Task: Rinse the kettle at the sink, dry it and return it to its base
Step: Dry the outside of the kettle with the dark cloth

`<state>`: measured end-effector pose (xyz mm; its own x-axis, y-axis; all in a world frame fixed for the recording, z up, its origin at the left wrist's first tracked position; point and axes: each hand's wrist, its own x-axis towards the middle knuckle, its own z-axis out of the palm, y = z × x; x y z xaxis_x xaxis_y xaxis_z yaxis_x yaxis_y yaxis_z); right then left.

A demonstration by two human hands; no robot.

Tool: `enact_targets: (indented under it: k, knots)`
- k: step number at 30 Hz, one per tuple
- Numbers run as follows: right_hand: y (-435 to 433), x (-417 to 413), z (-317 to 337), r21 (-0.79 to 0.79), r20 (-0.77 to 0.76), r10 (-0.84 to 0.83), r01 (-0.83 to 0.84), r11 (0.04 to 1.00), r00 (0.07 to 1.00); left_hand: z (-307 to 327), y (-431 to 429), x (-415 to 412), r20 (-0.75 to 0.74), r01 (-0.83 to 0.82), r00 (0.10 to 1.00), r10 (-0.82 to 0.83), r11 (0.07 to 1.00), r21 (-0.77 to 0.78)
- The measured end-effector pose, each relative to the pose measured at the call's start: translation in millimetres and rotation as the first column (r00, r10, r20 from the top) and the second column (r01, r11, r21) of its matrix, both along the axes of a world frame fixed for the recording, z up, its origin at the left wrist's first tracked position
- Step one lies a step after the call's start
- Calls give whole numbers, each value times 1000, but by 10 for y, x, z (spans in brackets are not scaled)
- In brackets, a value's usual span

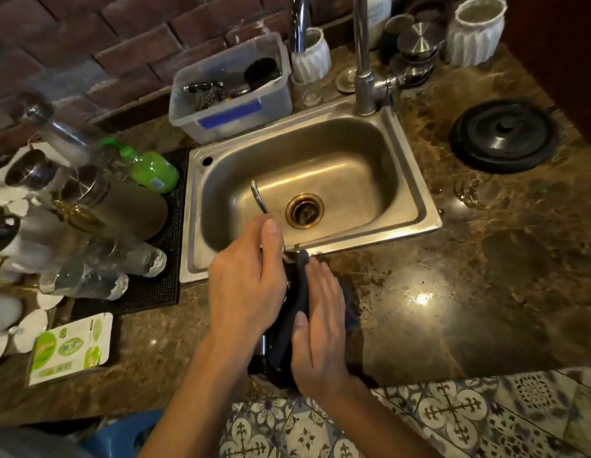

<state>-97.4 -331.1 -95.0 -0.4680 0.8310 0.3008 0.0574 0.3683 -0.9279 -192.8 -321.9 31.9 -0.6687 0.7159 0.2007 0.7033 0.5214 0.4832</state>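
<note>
Head view, looking down at the sink and the brown stone tabletop.

Kettle: held at the near edge of the tabletop, just in front of the sink's front rim, off its base. Most of the body is hidden by both hands and a cloth. The thin curved spout sticks out past the left hand and reaches over the basin, near the brass drain.

Left hand: grip wrapped over the upper part of the kettle, thumb laid along the top towards the spout. Which part of the kettle the fingers close on is hidden.

Right hand: grip spread flat, fingers straight and together, pressing a dark blue cloth against the right side of the kettle. The cloth sits between palm and kettle, and its upper corner pokes out above the fingertips.

Base: black round disc on the tabletop to the right of the sink, well apart from the kettle, nothing on it. Wet patches show on the tabletop just in front of it.

Other items:
- The tap stands behind the sink.
- A clear plastic tub with scrubbers sits at the sink's back left corner.
- A green bottle and several other bottles lie on a black mat left of the sink.
- A green and white packet lies at the near left.
- A patterned tile floor shows below.
</note>
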Motion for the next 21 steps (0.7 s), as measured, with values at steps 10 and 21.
enact_targets:
  k: [10, 21]
  knots:
    - [1003, -279, 225, -121, 166, 509, -495, 860, 845, -65, 14, 17, -33, -57, 998, 56, 998, -15]
    - [-15, 189, -171, -142, 41, 162, -155, 978, 986, -80, 11, 7, 93, -44, 995, 39, 998, 53]
